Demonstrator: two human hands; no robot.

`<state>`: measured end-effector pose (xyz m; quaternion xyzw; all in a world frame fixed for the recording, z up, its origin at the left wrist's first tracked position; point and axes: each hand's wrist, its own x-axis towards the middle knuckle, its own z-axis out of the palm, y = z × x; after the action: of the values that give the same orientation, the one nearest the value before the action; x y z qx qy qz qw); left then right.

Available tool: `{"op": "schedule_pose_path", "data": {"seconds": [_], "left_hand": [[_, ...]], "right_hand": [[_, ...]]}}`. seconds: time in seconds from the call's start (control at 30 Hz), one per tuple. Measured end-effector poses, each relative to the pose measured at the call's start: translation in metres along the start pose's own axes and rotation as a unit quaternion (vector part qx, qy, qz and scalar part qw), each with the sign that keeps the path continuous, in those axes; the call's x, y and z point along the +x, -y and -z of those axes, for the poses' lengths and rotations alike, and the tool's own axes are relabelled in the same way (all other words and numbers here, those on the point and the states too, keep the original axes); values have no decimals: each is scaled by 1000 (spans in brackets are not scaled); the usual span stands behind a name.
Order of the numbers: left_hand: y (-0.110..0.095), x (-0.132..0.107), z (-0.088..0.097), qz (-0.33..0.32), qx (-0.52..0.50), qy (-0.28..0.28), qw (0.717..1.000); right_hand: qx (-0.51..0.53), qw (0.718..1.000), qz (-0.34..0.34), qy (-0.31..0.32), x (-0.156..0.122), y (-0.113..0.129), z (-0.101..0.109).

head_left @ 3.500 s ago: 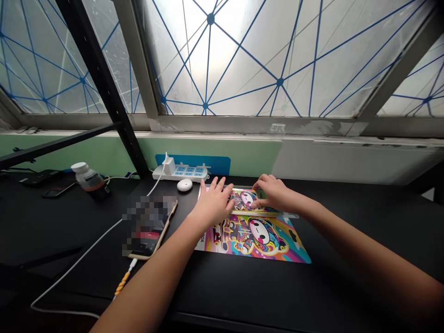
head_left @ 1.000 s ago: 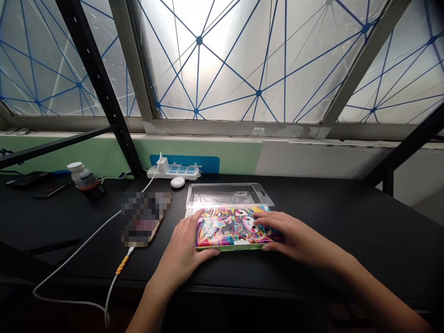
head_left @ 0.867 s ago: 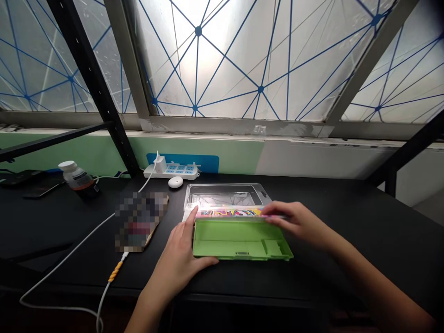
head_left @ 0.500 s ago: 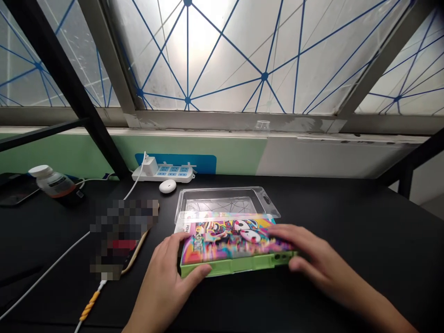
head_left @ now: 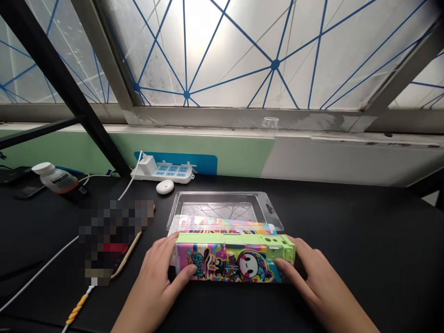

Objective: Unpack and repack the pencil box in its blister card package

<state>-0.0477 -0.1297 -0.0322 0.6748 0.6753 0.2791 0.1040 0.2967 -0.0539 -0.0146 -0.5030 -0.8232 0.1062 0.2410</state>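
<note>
Right now, on the black tabletop (head_left: 360, 249), a lime-green plastic pencil case with a cartoon-printed face (head_left: 236, 261) stands tilted up just near a clear plastic blister tray (head_left: 218, 203), the left hand (head_left: 152, 282) and right hand (head_left: 317, 282) clamped on its opposite ends, steadying it.

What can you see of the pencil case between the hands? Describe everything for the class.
The pencil case is long and box-shaped, apparently shut, with a lime-green plastic-looking shell and small holes near one end of its top edge. Its front is printed with a bright cartoon character. It sits on the black desk, the left hand and right hand holding its ends.
</note>
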Motion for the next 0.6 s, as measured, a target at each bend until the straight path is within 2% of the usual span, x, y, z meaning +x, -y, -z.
{"op": "schedule_pose_path", "data": {"seconds": [0.2,0.37,0.5,0.6], "left_hand": [[-5,-2,1,7,-8,18,1000],[-6,-4,4,5,-15,33,999],[0,-6,4,-40,-16,55,998],[5,-4,2,-68,-17,61,996]], "right_hand": [[-90,996,22,18,6,2,2],[-174,982,73,-11,12,7,4],[-238,964,72,-90,17,33,-4],[-212,967,110,-86,28,61,-20]]}}
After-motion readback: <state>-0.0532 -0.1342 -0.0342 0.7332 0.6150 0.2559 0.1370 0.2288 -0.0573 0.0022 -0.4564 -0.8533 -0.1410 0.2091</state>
